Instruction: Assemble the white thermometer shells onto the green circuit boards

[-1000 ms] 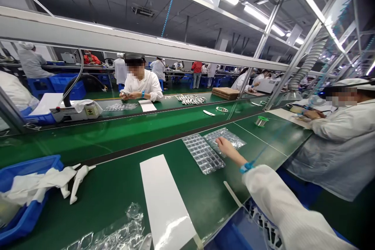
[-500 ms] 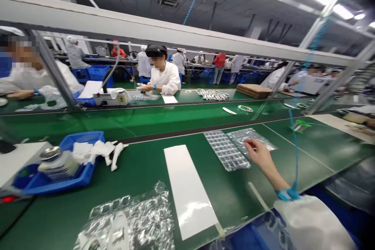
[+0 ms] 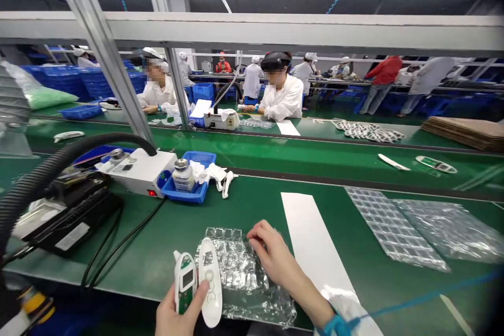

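My left hand (image 3: 178, 312) is closed at the front edge of the bench, gripping two pieces side by side. One is an opened handheld thermometer body (image 3: 185, 281), with a green circuit board and a small grey screen. The other is a long white cover (image 3: 211, 283) with an oval window and button holes, held under my thumb. Clear plastic blister trays (image 3: 238, 268) lie beside them. Above their right side is my right hand (image 3: 275, 254), its thumb and fingertips pinched together. I cannot make out whether anything is between them.
A white paper strip (image 3: 311, 236) lies right of my right hand, with another clear tray (image 3: 394, 228) and a plastic bag (image 3: 452, 226) beyond. A blue bin (image 3: 189, 197) with a metal-topped bottle (image 3: 183, 176), a white box (image 3: 137, 170) and black cables (image 3: 134, 231) stand left. A co-worker (image 3: 283, 94) sits opposite.
The view has swung left. My right hand has moved from the clear sheets on the right to the blister trays. My left hand has come into view holding the thermometer body and cover.
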Motion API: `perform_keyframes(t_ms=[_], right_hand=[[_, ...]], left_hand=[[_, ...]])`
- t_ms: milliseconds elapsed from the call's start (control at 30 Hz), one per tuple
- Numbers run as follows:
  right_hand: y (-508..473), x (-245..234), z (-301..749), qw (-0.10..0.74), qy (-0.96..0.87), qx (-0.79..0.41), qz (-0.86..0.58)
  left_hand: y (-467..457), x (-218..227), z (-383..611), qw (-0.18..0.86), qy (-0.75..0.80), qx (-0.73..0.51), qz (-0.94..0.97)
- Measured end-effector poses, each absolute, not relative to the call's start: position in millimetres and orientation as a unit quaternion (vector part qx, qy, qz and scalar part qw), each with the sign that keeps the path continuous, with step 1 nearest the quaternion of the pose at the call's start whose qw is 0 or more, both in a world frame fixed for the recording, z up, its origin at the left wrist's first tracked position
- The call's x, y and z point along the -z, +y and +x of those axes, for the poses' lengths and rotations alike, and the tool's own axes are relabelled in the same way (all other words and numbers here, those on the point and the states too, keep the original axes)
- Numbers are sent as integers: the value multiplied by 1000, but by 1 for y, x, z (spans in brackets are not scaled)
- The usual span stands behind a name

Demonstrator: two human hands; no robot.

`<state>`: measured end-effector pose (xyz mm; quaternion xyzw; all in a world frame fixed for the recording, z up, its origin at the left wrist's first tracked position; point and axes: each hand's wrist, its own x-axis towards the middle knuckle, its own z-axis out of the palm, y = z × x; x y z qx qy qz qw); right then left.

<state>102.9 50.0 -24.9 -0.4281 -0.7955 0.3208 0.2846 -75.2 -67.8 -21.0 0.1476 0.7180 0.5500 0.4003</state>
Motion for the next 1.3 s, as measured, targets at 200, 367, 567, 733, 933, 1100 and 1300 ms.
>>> perform_keyframes(t_ms=[200, 367, 567, 733, 933, 1100, 1300], right_hand=[[75, 47, 67, 261, -806, -250, -468], [72, 52, 63, 259, -797, -233, -492], [68, 48, 62, 264, -789, -245, -498], [68, 38, 62, 322, -759, -317, -468], [42, -3, 52, 343, -733, -425, -405], [22, -11, 41, 319, -749, -444, -374], [18, -2, 38, 300, -767, -422, -379]], left_hand=[[-53, 27, -78, 420, 664, -584, 205], [-51, 31, -80, 427, 646, -600, 201], [-53, 29, -82, 440, 637, -596, 213], [-53, 26, -82, 445, 630, -602, 207], [-60, 19, -82, 450, 625, -589, 244], [-68, 18, -80, 438, 630, -591, 247], [-74, 20, -80, 417, 636, -597, 256]])
